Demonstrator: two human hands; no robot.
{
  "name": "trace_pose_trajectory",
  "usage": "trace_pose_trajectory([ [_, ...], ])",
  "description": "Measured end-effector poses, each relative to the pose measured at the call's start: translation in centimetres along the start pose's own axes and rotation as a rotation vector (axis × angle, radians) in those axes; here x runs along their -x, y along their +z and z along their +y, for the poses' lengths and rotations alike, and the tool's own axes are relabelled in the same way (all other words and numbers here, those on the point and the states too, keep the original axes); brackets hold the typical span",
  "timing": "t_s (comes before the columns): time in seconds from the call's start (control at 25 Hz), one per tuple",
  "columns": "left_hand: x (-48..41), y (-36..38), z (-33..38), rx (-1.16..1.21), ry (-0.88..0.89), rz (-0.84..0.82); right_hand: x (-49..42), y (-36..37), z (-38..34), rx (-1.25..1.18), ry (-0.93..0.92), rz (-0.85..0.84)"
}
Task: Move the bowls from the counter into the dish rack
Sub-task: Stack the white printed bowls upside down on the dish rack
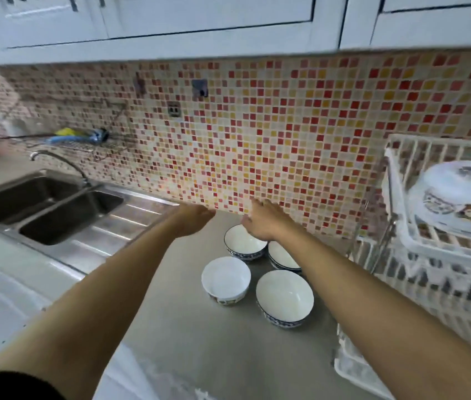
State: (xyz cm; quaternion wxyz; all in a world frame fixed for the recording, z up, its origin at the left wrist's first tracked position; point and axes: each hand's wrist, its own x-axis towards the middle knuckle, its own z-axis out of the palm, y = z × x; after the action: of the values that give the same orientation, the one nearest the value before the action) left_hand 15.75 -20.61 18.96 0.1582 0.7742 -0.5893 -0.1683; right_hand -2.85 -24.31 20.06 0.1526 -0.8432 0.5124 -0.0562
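Observation:
Several white bowls stand upright on the grey counter (188, 327): a far bowl with a blue rim band (243, 245), one behind my right forearm (281, 256), a near-left bowl (225, 280) and a near-right bowl (284, 297). My right hand (263, 219) hovers over the far bowl, fingers spread, holding nothing. To its left, my left hand (192, 219) is stretched out over the counter, open and empty. The white dish rack (436, 272) stands at the right, with an upturned patterned bowl (456, 202) on its upper tier.
A steel double sink (43, 209) with a tap (58, 161) lies at the left. A mosaic tile wall (271, 140) backs the counter, with white cabinets (199, 21) overhead. A wire shelf holding a brush (75, 137) hangs on the wall.

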Motion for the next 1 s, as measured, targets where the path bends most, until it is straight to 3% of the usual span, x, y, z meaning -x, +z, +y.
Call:
trace_pose_trajectory([
  [0.28,-2.1,11.1,-8.8,-0.015,-0.211,-0.102,-5.0,14.1,3.6,0.134,0.154,-0.078],
  [0.52,-3.1,15.3,-10.2,0.012,-0.205,-0.295,-7.0,19.9,4.7,0.281,0.18,-0.138],
  [0.72,-3.2,13.6,-9.8,0.08,-0.236,-0.289,-6.7,18.2,3.1,0.115,0.207,-0.04],
  [0.88,-2.9,8.8,-8.1,0.168,-0.282,-0.188,-6.7,14.7,1.5,-0.026,0.154,0.04],
  [1.0,-2.5,4.8,-5.9,0.136,-0.188,-0.037,-5.3,10.5,0.2,-0.141,0.08,0.202],
])
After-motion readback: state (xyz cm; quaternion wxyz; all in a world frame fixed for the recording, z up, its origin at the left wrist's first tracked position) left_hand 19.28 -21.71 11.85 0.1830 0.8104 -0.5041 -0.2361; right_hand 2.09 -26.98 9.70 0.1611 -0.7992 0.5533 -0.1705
